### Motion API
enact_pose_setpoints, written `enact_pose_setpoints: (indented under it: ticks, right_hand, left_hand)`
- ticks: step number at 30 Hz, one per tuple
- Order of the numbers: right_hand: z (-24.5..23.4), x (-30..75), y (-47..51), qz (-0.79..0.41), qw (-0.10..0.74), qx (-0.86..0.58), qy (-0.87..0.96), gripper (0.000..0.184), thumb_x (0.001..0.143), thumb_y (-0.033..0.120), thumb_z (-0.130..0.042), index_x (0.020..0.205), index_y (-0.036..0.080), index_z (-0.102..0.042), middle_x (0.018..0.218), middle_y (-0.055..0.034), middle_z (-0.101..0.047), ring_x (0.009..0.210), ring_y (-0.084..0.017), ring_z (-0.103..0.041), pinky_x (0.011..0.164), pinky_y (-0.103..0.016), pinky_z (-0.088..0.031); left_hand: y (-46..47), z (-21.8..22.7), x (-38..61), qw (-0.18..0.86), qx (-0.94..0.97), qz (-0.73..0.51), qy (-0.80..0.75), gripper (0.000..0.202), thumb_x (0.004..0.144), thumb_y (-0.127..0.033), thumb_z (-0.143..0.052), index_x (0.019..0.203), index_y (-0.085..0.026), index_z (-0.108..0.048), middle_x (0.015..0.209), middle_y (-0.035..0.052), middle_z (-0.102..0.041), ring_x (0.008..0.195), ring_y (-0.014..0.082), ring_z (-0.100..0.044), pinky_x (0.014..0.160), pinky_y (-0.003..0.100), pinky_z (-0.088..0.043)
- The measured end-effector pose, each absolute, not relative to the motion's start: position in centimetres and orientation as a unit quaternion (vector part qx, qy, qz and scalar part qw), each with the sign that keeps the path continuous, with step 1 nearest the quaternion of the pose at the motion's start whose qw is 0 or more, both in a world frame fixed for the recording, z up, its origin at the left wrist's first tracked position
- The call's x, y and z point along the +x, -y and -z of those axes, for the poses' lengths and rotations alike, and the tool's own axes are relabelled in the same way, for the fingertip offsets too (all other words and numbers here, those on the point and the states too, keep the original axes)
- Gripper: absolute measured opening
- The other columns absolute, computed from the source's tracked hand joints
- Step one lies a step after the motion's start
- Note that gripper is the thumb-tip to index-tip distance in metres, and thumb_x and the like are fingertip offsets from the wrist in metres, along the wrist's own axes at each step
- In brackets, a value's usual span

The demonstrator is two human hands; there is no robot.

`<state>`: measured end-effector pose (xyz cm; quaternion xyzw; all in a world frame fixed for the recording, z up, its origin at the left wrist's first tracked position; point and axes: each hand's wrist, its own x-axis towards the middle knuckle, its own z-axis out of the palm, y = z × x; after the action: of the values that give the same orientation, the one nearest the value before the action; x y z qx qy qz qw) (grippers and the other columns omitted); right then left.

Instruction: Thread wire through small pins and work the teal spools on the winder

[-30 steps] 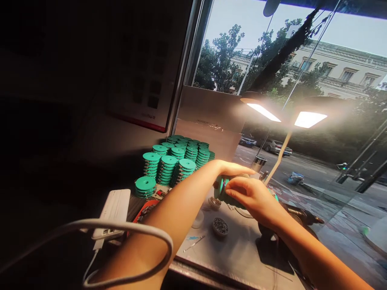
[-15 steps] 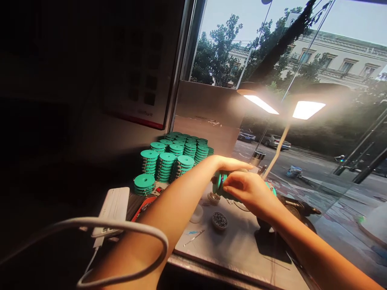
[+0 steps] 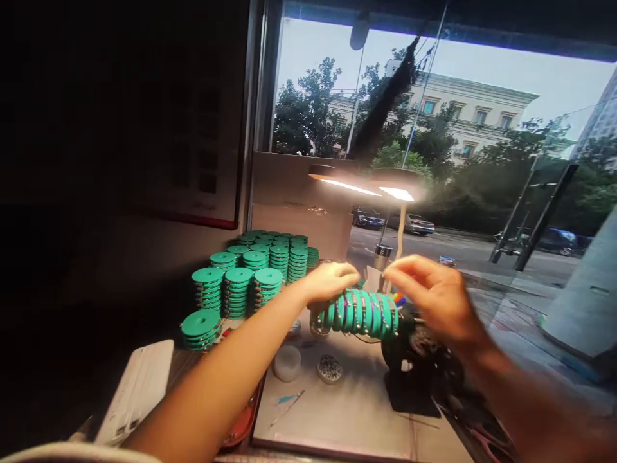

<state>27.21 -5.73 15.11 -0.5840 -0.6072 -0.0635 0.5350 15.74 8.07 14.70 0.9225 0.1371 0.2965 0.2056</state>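
The spools (image 3: pixel 369 314) line up crosswise, your left hand (image 3: pixel 332 281) at their left end, your right hand (image 3: pixel 436 292) raised near their right; I cannot tell either's grip.

Two hands: one left (image 3: pixel 328 281), one right (image 3: pixel 434 289). Two lamp heads (image 3: pixel 346 184), upper middle. At least six teal spools (image 3: pixel 367 314) in one row, centre; four front stacks of spools (image 3: pixel 238 292), left, those behind overlapping beyond counting. One bead-filled dish (image 3: pixel 330 368); one pale dish (image 3: pixel 287 364). Three cars (image 3: pixel 418 224) outside.
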Motion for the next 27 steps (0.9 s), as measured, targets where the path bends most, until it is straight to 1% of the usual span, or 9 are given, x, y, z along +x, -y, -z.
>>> enact_pose_setpoints:
  ticks: [1,4,7,11,16,18,20,22,27]
  right_hand:
    - [-15.3,29.5,6.2,0.061,0.557,-0.602,0.569,0.020,0.070,0.036,-0.052,0.065,0.017,-0.056,0.061,0.0003,-0.056,0.056,-0.013,-0.051,0.055,-0.025,-0.042]
    - [-14.1,36.4,7.9,0.074,0.542,-0.664,0.510,0.023,0.063,0.040,-0.055,0.063,0.017,-0.058,0.062,-0.0020,-0.059,0.062,-0.017,-0.054,0.061,-0.030,-0.043]
    - [-10.9,40.7,9.3,0.088,0.524,-0.697,0.481,0.026,0.064,0.043,-0.052,0.066,0.018,-0.061,0.071,-0.0050,-0.064,0.071,-0.022,-0.057,0.069,-0.035,-0.043]
    - [-8.8,41.5,9.0,-0.013,0.477,-0.697,0.535,0.029,0.068,0.040,-0.050,0.079,0.017,-0.063,0.085,-0.0069,-0.065,0.083,-0.023,-0.058,0.074,-0.036,-0.043]
    - [-10.6,40.9,6.7,-0.187,0.449,-0.684,0.543,0.033,0.073,0.042,-0.045,0.082,0.015,-0.063,0.083,-0.0076,-0.065,0.078,-0.020,-0.060,0.073,-0.034,-0.044]
    - [-10.5,41.1,6.6,-0.236,0.469,-0.668,0.527,0.035,0.074,0.044,-0.044,0.085,0.015,-0.062,0.085,-0.0077,-0.065,0.078,-0.020,-0.060,0.071,-0.033,-0.044]
    - [-9.3,41.6,7.3,-0.215,0.514,-0.657,0.508,0.036,0.074,0.045,-0.043,0.085,0.016,-0.061,0.086,-0.0080,-0.065,0.080,-0.020,-0.060,0.071,-0.033,-0.044]
    - [-7.0,42.3,8.6,-0.131,0.525,-0.689,0.482,0.036,0.074,0.046,-0.040,0.081,0.017,-0.061,0.080,-0.0088,-0.066,0.077,-0.022,-0.061,0.069,-0.034,-0.044]
    - [0.9,44.0,11.8,0.076,0.326,-0.783,0.525,0.036,0.074,0.040,-0.032,0.062,0.020,-0.059,0.067,-0.0105,-0.065,0.067,-0.027,-0.060,0.060,-0.038,-0.043]
  left_hand:
    - [-7.8,-14.4,15.3,0.207,0.912,-0.323,-0.145,0.022,0.075,-0.031,-0.045,0.085,-0.022,-0.062,0.093,-0.0014,-0.065,0.089,0.0145,-0.056,0.082,0.023,-0.041]
    - [-7.3,-12.4,13.5,0.217,0.851,-0.427,-0.214,0.029,0.078,-0.028,-0.036,0.096,-0.017,-0.056,0.106,0.0055,-0.058,0.101,0.0170,-0.049,0.091,0.029,-0.035]
    - [-7.0,-9.4,11.7,0.247,0.799,-0.474,-0.276,0.030,0.079,-0.029,-0.031,0.096,-0.015,-0.053,0.100,0.0091,-0.059,0.097,0.0194,-0.052,0.087,0.032,-0.039]
    - [-6.0,-7.0,10.6,0.276,0.787,-0.464,-0.298,0.029,0.080,-0.030,-0.032,0.098,-0.018,-0.050,0.101,0.0065,-0.059,0.087,0.0179,-0.056,0.077,0.030,-0.044]
    - [-5.2,-8.1,10.2,0.218,0.830,-0.408,-0.313,0.028,0.082,-0.031,-0.029,0.102,-0.022,-0.048,0.102,0.0038,-0.059,0.091,0.0187,-0.053,0.081,0.031,-0.040]
    - [-5.4,-8.5,10.0,0.198,0.851,-0.383,-0.301,0.029,0.084,-0.032,-0.027,0.104,-0.025,-0.047,0.104,0.0025,-0.058,0.090,0.0181,-0.053,0.082,0.029,-0.039]
    - [-5.7,-8.7,9.8,0.182,0.866,-0.367,-0.287,0.031,0.084,-0.031,-0.025,0.107,-0.025,-0.045,0.107,0.0026,-0.057,0.092,0.0178,-0.053,0.083,0.028,-0.038]
    - [-6.0,-8.7,9.6,0.170,0.879,-0.352,-0.274,0.033,0.085,-0.031,-0.024,0.111,-0.023,-0.043,0.110,0.0039,-0.055,0.097,0.0179,-0.051,0.085,0.028,-0.036]
    - [-6.7,-9.0,9.4,0.165,0.901,-0.311,-0.253,0.034,0.085,-0.030,-0.025,0.113,-0.022,-0.042,0.112,0.0045,-0.053,0.101,0.0175,-0.048,0.088,0.028,-0.034]
